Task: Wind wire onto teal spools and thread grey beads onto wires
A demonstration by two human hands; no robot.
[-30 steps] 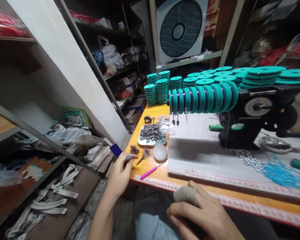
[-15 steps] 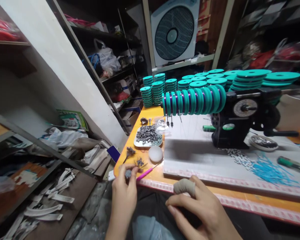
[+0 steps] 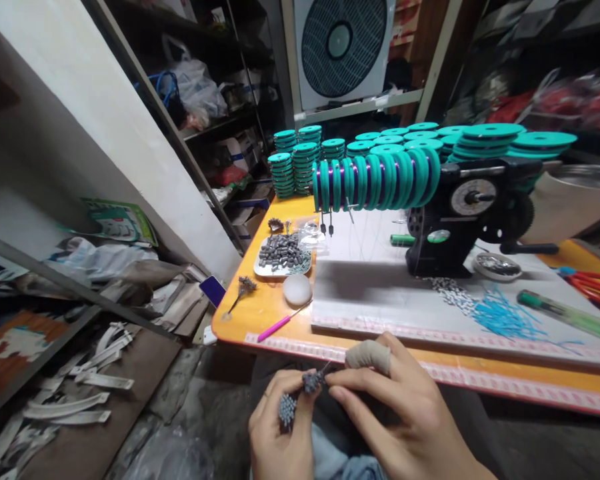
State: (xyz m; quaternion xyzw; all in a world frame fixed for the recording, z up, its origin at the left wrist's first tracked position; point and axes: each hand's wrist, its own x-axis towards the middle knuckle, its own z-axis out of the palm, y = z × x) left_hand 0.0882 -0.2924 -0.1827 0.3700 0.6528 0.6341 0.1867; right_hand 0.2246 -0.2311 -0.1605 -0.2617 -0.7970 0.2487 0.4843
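Note:
Close to my lap, my left hand (image 3: 283,420) is closed around a bundle of thin blue-grey pieces (image 3: 287,410), seen end-on. Between its thumb and forefinger it also pinches a spiky dark grey cluster (image 3: 311,381). My right hand (image 3: 395,400) meets the cluster's right edge with thumb and forefinger pressed together; whatever tiny part they grip is hidden. A grey wrap (image 3: 367,357) covers one of its fingers. Beyond the hands, a pink-handled hook tool (image 3: 274,329) lies by a white round disc (image 3: 297,290).
A tray (image 3: 260,270) of grey cylindrical weights and another spiky cluster (image 3: 247,285) are at left. Teal spools (image 3: 375,180) sit on a black winding machine (image 3: 440,247), with more stacked behind. Blue strips (image 3: 505,317), white bits (image 3: 453,293) and a green tube (image 3: 565,317) lie on the board.
The spiky cluster beside the pink tool has left the table and is in my left hand. That hand has moved right and down, up against my right fingertips. The view has shifted slightly.

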